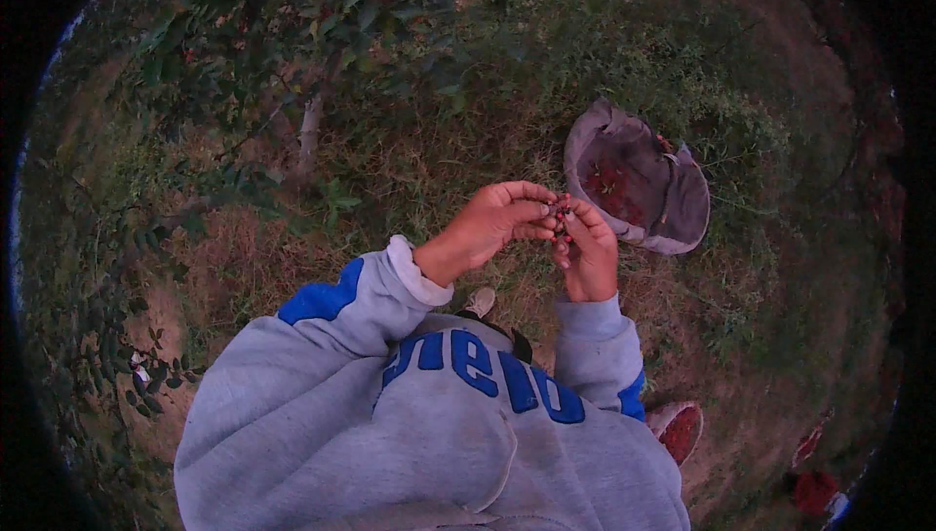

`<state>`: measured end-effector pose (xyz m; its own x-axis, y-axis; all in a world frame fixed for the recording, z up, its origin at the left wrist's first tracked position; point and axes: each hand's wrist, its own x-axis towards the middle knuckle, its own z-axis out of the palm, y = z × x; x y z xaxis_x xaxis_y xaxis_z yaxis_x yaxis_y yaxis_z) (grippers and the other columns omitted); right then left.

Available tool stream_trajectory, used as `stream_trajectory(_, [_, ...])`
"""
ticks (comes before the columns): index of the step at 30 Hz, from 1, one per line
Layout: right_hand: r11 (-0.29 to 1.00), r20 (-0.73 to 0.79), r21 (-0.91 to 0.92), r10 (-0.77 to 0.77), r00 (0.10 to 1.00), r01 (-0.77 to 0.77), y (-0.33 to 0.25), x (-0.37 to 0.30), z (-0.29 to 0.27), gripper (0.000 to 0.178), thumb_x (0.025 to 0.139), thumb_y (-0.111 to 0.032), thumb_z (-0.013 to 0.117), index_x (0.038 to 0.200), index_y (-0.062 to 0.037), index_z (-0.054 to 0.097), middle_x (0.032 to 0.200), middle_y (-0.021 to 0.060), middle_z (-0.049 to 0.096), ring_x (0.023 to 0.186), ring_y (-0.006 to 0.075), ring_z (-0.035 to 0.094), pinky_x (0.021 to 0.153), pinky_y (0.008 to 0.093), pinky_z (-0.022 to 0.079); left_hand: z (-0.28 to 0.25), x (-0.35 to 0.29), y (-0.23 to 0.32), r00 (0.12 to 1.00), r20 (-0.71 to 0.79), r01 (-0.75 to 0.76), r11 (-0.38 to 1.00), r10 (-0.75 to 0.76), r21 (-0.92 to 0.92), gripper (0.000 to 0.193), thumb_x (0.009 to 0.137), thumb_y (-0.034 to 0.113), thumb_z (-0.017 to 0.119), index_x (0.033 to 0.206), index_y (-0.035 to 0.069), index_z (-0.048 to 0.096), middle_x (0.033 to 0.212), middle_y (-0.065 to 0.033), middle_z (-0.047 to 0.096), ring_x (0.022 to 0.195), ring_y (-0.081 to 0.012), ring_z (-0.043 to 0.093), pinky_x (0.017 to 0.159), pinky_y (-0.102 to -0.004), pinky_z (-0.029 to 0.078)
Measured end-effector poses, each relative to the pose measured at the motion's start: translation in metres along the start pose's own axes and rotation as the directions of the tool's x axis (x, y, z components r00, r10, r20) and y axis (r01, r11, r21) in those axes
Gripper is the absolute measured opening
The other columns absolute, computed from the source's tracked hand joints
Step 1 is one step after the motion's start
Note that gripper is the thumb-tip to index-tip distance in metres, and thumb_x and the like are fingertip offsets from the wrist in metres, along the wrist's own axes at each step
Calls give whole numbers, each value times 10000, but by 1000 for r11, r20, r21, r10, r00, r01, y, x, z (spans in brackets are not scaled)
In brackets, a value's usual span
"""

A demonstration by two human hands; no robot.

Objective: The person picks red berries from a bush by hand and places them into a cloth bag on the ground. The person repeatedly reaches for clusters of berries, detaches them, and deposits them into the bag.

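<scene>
In front of my chest, both hands meet at a small cluster of red berries (563,219). My left hand (492,224) reaches in from the left, its thumb and fingertips pinched on the cluster. My right hand (593,256) is closed on it from the right, thumb against fingers. Just beyond the right hand, an open grey-brown cloth bag (690,201) lies on the grass. Red berries and a few green bits (612,185) cover part of its inside.
A slim tree trunk (310,131) rises at the far left, with leafy branches (366,4) overhead. Beside my right sleeve stands a pale-rimmed container (680,431) of red berries, partly hidden. A dark red heap (814,492) shows at lower right. My shoe (480,302) shows below the hands.
</scene>
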<state>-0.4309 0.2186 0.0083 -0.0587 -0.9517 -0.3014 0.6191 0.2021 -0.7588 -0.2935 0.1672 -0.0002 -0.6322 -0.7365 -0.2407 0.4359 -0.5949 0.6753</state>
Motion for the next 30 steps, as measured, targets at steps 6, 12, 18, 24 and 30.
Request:
stream_trajectory(6, [997, -35, -75, 27, 999, -30, -9, -4, -10, 107, 790, -84, 458, 879, -38, 494, 666, 17, 521, 460, 37, 429, 363, 144, 304, 9, 6, -6, 999, -21, -23, 992, 25, 127, 189, 769, 49, 477, 941, -30, 481, 841, -91, 545, 711, -143, 562, 638, -247, 491])
stream_trajectory(12, [997, -60, -72, 29, 998, -33, -6, -3, -19, 114, 763, -90, 422, 852, -41, 473, 660, 19, 509, 422, 26, 374, 334, 125, 250, 13, 15, -21, 999, -28, 31, 991, -27, 133, 146, 771, 59, 452, 893, -16, 480, 803, -74, 541, 692, -132, 558, 611, -237, 488])
stream_trajectory(18, [1000, -3, 6, 24, 1000, -24, -9, -5, -22, 161, 781, -129, 388, 893, -36, 455, 643, 13, 493, 413, 25, 359, 333, 129, 229, 18, 20, -27, 998, -46, 40, 997, -37, 70, 138, 772, 49, 420, 887, -5, 474, 802, -66, 538, 686, -131, 554, 578, -228, 484])
stream_trajectory(24, [951, -3, -273, -151, 989, 144, -4, -5, -25, 152, 788, -123, 472, 911, -33, 475, 668, 10, 521, 478, 42, 421, 361, 150, 268, 24, 23, -27, 993, -116, 15, 976, 11, 219, 141, 771, 37, 424, 897, -6, 472, 821, -68, 527, 697, -134, 537, 571, -251, 481])
stream_trajectory(30, [999, -77, 53, 18, 997, -14, -8, 4, -33, 105, 795, -136, 497, 868, -66, 469, 575, -32, 471, 437, 20, 376, 349, 148, 238, 28, 21, -29, 991, -127, -13, 968, 47, 252, 166, 772, 43, 431, 928, -1, 466, 796, -58, 512, 691, -130, 524, 569, -254, 476])
